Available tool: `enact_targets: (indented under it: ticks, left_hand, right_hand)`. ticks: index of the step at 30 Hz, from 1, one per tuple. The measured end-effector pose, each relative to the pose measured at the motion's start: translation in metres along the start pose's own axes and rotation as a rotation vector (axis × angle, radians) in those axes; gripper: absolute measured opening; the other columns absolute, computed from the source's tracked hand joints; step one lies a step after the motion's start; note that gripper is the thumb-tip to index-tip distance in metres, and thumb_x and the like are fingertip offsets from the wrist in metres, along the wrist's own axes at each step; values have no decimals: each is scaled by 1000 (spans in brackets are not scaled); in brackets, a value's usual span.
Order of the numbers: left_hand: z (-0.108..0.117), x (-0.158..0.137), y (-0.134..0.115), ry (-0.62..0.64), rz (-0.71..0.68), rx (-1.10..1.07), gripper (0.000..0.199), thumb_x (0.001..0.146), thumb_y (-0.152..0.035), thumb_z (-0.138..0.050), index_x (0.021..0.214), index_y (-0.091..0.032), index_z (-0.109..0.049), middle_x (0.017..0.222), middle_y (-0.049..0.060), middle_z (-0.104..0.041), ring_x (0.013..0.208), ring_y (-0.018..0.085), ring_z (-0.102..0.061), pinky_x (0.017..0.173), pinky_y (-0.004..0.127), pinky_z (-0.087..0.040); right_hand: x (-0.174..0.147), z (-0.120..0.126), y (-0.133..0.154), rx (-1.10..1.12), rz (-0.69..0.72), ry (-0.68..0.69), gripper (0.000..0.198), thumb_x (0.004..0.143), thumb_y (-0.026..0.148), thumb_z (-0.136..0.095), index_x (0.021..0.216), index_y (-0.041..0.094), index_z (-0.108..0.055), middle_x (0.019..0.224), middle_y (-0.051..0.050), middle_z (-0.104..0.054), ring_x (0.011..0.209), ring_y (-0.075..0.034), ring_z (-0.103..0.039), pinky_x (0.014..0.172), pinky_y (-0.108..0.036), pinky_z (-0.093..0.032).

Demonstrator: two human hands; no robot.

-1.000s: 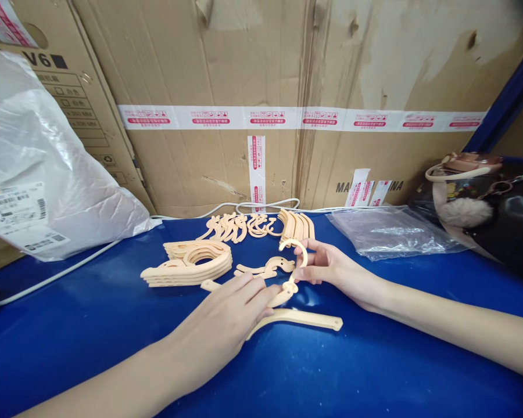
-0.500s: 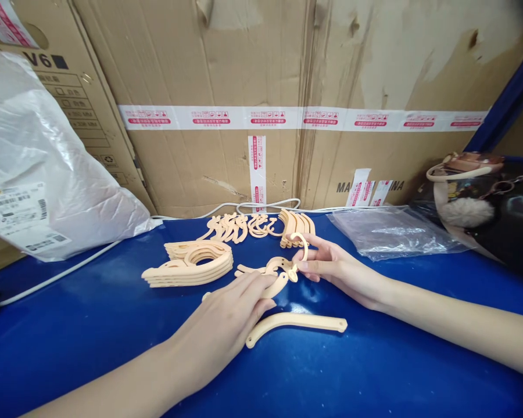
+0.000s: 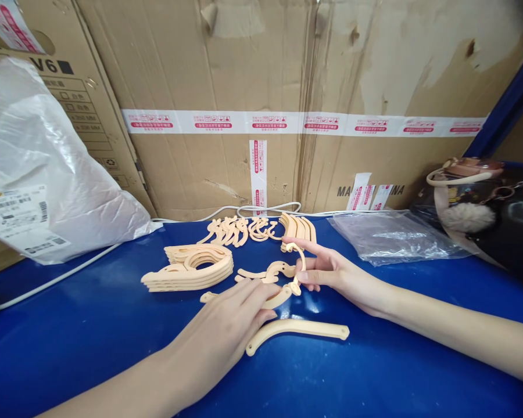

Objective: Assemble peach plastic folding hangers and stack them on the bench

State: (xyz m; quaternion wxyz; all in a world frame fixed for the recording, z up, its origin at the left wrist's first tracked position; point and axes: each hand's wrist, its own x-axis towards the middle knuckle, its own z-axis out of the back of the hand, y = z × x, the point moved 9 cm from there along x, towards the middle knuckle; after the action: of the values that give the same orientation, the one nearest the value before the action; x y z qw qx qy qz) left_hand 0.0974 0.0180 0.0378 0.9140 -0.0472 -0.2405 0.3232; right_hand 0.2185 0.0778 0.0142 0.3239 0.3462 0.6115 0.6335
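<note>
My left hand [image 3: 226, 325] is closed over a beige hanger arm [image 3: 282, 298], whose holed end sticks out past the fingers. Between the thumb and fingers of my right hand [image 3: 337, 273] is a beige hanger hook [image 3: 304, 264]. The hook's round foot is at the holed end of that arm; whether they are joined I cannot tell. Just behind the hands lie curved hanger parts [image 3: 276, 269], partly hidden by my fingers. Another hanger arm [image 3: 300, 327] rests on the table, in front of the hands.
Folded hangers [image 3: 192, 283] are stacked on the blue table [image 3: 375, 360] at left. Farther back are piles of small hanger parts [image 3: 230, 232], hooks [image 3: 258, 229] and arms [image 3: 300, 229]. A clear plastic bag [image 3: 392, 235], white parcel [image 3: 39, 168], dark bag [image 3: 514, 220] and cardboard [image 3: 226, 64] surround them.
Both hands have come slightly down and nearer, with the hook and the hanger arm. More of the curved parts behind them shows. The loose arm in front stays in place.
</note>
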Motion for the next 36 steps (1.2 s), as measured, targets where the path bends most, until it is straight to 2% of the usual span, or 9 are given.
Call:
enact_targets:
  ticks: [6,12,18,27,32,36]
  left_hand:
    - [2,0,-3,-6,-29,-4,18,99,-23,-36,114,-23,-45,106,3,-61,94,17,-61,77,27,-49]
    - [0,1,-2,15,-21,0,17,99,-25,-36,114,-23,-45,106,3,-61,94,17,-61,77,28,-49]
    - [-3,-1,3,30,13,-24,18,100,-27,-35,114,-25,-46,102,0,-61,92,16,-61,77,29,-48]
    - [-5,-1,5,48,33,15,23,100,-28,-34,113,-22,-51,101,3,-63,90,18,-62,76,31,-51]
    - [-3,-1,0,18,-29,109,26,99,-27,-33,116,-19,-52,108,7,-64,98,21,-62,81,34,-52]
    - [-4,-1,-2,16,-62,129,27,99,-26,-36,121,-19,-50,113,8,-64,103,21,-62,83,34,-52]
  right_hand:
    - [-1,-2,0,2,-24,28,65,81,20,-67,139,27,-38,78,4,-63,67,-7,-52,60,-21,-35]
    - [-1,-4,4,3,24,41,63,81,18,-67,137,25,-38,78,4,-63,68,-7,-56,60,-20,-38]
    - [-2,-4,11,-22,83,35,61,80,18,-67,134,21,-38,74,5,-60,71,-9,-57,70,-25,-44]
    - [-2,-2,14,-154,129,7,59,82,20,-64,135,22,-37,74,5,-52,70,-10,-51,71,-27,-43]
    - [-4,-1,19,-294,136,-38,56,85,25,-61,136,25,-37,72,5,-47,65,-11,-45,65,-28,-41]
    - [-7,2,21,-409,158,-82,55,86,29,-60,136,28,-38,78,2,-49,71,-14,-47,70,-31,-44]
